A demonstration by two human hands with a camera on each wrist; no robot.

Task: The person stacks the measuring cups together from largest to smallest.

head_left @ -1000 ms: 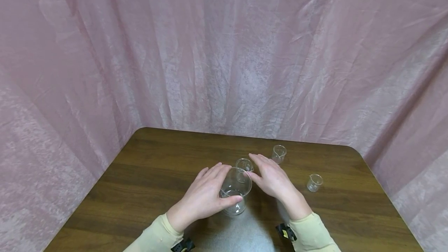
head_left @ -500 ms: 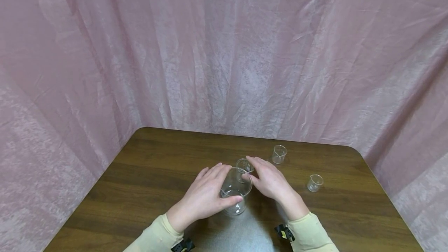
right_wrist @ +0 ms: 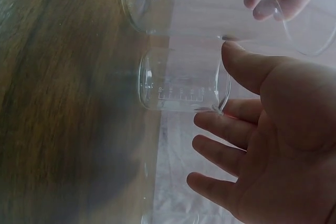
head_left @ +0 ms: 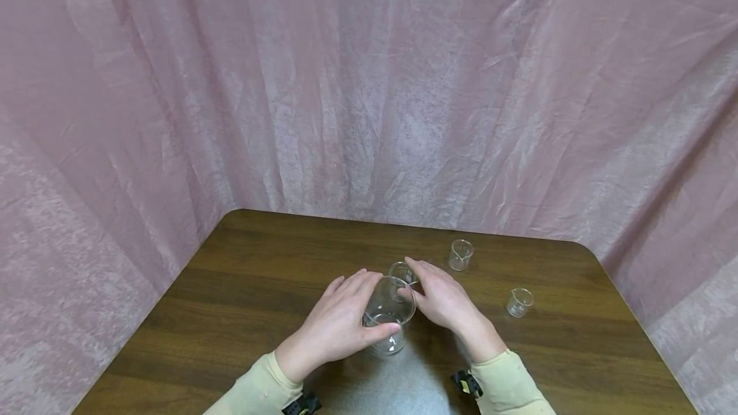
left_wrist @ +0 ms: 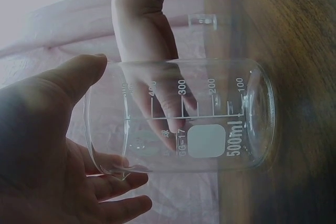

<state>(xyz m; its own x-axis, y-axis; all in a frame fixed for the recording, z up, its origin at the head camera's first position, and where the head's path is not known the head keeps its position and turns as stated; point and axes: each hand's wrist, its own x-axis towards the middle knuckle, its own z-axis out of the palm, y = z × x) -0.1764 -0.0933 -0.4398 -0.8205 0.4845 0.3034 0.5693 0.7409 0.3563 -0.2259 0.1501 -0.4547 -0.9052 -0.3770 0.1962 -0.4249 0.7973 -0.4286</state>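
A large clear 500 ml glass beaker (left_wrist: 207, 140) stands upright on the table, its printed scale showing in the left wrist view. My left hand (head_left: 340, 322) grips it near the rim, thumb on one side and fingers on the other. Just behind it is a smaller beaker (right_wrist: 181, 85) with a spout and printed marks. Its rim lies between the thumb and forefinger of my right hand (head_left: 452, 300), which pinches it; the other fingers spread loosely. The head view shows this smaller beaker partly hidden by the large one and my fingers.
Two more small beakers stand on the wooden table (head_left: 259, 255): one (head_left: 460, 255) toward the back, right of centre, and one (head_left: 520, 303) right of my right hand. A pink curtain (head_left: 369, 82) hangs behind the table's far edge.
My right hand has shifted slightly left, and its thumb and forefinger have closed in on the smaller beaker's rim. My left hand and the large beaker look the same.
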